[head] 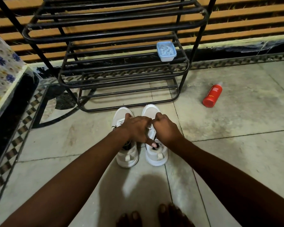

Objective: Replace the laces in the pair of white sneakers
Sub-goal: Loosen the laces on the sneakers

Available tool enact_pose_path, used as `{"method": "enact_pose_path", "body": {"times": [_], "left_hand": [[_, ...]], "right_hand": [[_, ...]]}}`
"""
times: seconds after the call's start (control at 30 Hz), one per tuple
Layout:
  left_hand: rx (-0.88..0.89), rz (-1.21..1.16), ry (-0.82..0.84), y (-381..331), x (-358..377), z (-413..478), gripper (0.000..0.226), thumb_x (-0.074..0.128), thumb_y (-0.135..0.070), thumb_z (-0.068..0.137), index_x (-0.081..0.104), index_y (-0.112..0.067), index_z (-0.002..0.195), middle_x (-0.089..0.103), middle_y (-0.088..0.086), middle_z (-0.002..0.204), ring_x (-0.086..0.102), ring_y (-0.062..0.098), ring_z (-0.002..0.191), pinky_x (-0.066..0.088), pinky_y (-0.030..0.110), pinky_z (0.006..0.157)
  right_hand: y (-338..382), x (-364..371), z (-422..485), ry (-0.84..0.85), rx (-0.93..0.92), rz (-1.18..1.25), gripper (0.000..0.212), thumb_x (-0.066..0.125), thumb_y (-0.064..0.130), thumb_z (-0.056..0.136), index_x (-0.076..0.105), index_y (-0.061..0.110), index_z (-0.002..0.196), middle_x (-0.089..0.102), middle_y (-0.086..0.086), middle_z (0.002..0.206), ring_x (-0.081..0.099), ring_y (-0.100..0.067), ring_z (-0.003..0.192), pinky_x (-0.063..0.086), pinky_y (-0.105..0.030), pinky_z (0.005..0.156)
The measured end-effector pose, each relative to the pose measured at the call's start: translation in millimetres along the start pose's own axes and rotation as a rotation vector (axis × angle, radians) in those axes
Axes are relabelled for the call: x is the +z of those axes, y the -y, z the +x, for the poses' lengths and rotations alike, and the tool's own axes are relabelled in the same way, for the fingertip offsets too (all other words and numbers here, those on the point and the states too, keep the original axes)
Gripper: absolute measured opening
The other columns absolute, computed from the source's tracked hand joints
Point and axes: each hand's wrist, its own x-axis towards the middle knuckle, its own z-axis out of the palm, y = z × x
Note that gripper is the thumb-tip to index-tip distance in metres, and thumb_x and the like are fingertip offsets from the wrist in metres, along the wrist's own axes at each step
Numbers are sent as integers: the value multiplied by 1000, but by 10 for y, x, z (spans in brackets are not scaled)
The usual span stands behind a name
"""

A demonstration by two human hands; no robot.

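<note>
Hands meet over the right-side sneaker (156, 157), left hand (136, 128) and right hand (166, 129) curled, their grasp hidden.

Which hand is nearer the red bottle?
Right. The right hand is over the sneaker nearest the red bottle; the left hand sits just left of it, farther off.

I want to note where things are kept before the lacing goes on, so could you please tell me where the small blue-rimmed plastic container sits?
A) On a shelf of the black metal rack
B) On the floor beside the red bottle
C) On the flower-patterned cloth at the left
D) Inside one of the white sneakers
A: the blue-rimmed container rests on the bars of a shelf of the black metal rack, up off the floor.
</note>
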Motion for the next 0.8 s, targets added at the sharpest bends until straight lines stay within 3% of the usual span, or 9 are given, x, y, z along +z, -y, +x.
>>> {"method": "enact_pose_path", "body": {"times": [0.17, 0.23, 0.3, 0.4, 0.47, 0.57, 0.63, 0.7, 0.8], "left_hand": [[-29, 42, 16, -38, -12, 19, 107, 66, -94, 51, 49, -29, 134, 59, -8, 136, 52, 21, 130, 28, 55, 102], [-32, 48, 12, -30, 8, 28, 112, 65, -95, 50, 48, -27, 137, 57, -6, 140, 50, 22, 133, 27, 55, 102], [-26, 54, 3, -25, 32, 30, 115, 64, -96, 50, 46, -27, 141, 55, -5, 145, 48, 22, 136, 26, 55, 102], [-32, 62, 2, -37, 51, 46, 119, 63, -97, 50, 42, -29, 145, 52, -7, 147, 46, 19, 138, 24, 55, 104], [-37, 80, 9, -37, 54, 60, 119, 61, -98, 49, 43, -29, 144, 54, -7, 144, 47, 19, 137, 25, 55, 104], [-42, 83, 8, -26, 72, 72, 115, 59, -100, 48, 47, -29, 138, 58, -8, 137, 49, 19, 132, 26, 54, 100], [-44, 81, 0, -23, 77, 73, 111, 60, -99, 48, 49, -30, 133, 59, -9, 134, 51, 19, 130, 26, 53, 98], [-46, 77, 4, -32, 77, 73, 111, 61, -99, 48, 49, -30, 134, 59, -9, 134, 51, 19, 130, 26, 53, 99], [-51, 93, 16, -59, 60, 76, 113, 61, -98, 49, 48, -28, 137, 58, -8, 136, 51, 20, 131, 29, 54, 102]], "right_hand": [[-44, -7, 16, -91, -7, 106, 22, 63, 5, 85, 60, 7, 107, 60, -13, 108, 61, -32, 100, 50, -36, 77], [-118, -11, 31, -279, 102, 366, 6, 59, 2, 86, 60, 5, 92, 67, -13, 88, 65, -32, 82, 53, -37, 70], [-187, -24, 72, -399, 349, 715, 7, 59, -1, 84, 61, 5, 82, 68, -7, 78, 67, -26, 76, 53, -34, 69], [-239, -7, 94, -318, 455, 1009, 16, 52, -10, 81, 60, 4, 82, 69, -14, 84, 67, -30, 84, 54, -37, 77], [-276, -24, 86, -223, 264, 930, 19, 49, -11, 78, 58, 5, 83, 67, -11, 81, 64, -31, 81, 51, -38, 77], [-415, -108, 134, -125, -144, 394, 10, 55, 6, 76, 60, 8, 84, 62, -3, 72, 52, -29, 72, 44, -36, 77], [-452, -162, 189, -37, -254, 188, 11, 55, 17, 79, 63, 11, 84, 64, -2, 74, 48, -26, 74, 43, -36, 81], [-450, -168, 234, 29, -234, 140, 11, 56, 17, 88, 64, 10, 89, 68, -5, 83, 54, -28, 81, 40, -38, 89], [-374, -174, 281, 89, 55, 309, 23, 52, 21, 100, 61, 0, 100, 67, -16, 103, 60, -32, 100, 36, -32, 87]]}}
